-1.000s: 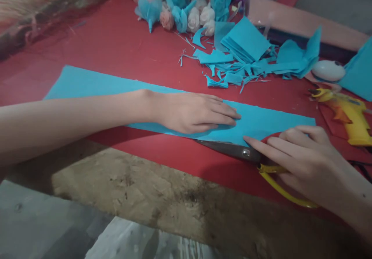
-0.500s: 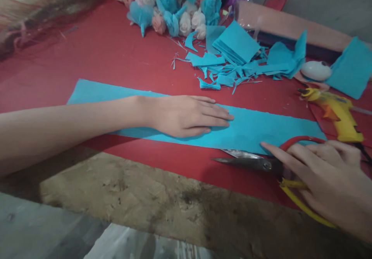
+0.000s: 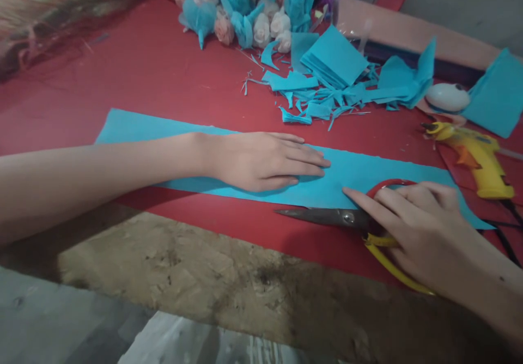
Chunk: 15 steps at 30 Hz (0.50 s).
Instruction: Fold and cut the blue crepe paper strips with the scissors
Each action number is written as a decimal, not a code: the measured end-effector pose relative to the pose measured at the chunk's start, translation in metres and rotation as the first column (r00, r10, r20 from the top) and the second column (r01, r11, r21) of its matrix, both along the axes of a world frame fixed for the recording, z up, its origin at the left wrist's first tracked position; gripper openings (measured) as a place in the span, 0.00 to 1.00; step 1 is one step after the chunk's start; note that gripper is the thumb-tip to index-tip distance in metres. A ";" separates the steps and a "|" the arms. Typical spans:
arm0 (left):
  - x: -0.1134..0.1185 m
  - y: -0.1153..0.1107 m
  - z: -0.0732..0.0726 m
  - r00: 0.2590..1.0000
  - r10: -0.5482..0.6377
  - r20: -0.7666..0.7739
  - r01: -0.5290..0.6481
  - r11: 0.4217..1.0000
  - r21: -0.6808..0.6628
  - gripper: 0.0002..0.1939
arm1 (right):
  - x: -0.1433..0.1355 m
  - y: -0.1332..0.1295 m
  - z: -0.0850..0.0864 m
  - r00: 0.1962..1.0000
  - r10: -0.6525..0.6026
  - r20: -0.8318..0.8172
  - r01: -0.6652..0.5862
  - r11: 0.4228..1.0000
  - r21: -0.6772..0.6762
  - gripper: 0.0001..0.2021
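A long strip of blue crepe paper (image 3: 351,168) lies across the red tabletop (image 3: 163,75). My left hand (image 3: 265,162) rests flat on its middle, fingers stretched toward the right. In my right hand (image 3: 425,233) is a pair of scissors (image 3: 347,218) with one red and one yellow handle. The blades point left along the strip's near edge, and the upper blade is mostly hidden by the paper. My right index finger reaches out over the paper. The strip's right end passes behind my right hand.
Blue paper squares (image 3: 335,59) and scraps (image 3: 318,108) lie behind the strip. A yellow glue gun (image 3: 478,157) sits at right, near a white oval object (image 3: 447,97). Paper flowers (image 3: 245,10) are heaped at the back. A worn brown edge (image 3: 183,266) runs along the front.
My right hand and the scissors have moved left along the paper's near edge, and the blades have drawn closer together. My left hand stays in place on the strip.
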State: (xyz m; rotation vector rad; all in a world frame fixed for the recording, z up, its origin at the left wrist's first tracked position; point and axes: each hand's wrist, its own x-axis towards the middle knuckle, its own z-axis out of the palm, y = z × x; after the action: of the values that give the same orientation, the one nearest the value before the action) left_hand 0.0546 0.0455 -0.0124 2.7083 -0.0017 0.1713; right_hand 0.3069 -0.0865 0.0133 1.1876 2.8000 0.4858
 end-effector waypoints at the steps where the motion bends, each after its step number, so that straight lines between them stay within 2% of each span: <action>1: 0.000 0.000 0.000 1.000 -0.002 0.004 0.002 1.000 -0.001 0.23 | -0.001 0.002 0.001 1.000 0.009 0.000 -0.009 1.000 -0.001 0.24; 6: 0.000 0.000 0.000 1.000 0.001 -0.001 -0.001 1.000 0.024 0.23 | 0.002 0.006 0.002 0.997 0.072 -0.004 -0.072 0.997 -0.020 0.23; 11: 0.000 0.000 -0.001 1.000 0.007 -0.016 -0.006 1.000 0.030 0.23 | 0.005 0.005 0.005 0.988 0.140 -0.057 -0.142 0.989 -0.028 0.16; 15: 0.001 0.000 -0.001 1.000 0.010 -0.027 -0.010 1.000 -0.002 0.24 | 0.004 0.002 0.005 0.993 0.121 -0.010 -0.121 0.993 -0.007 0.17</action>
State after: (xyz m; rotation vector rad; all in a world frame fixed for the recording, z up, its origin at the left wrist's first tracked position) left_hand 0.0552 0.0456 -0.0131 2.7084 0.0201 0.1371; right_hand 0.3111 -0.0842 0.0183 1.0251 2.8920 0.4774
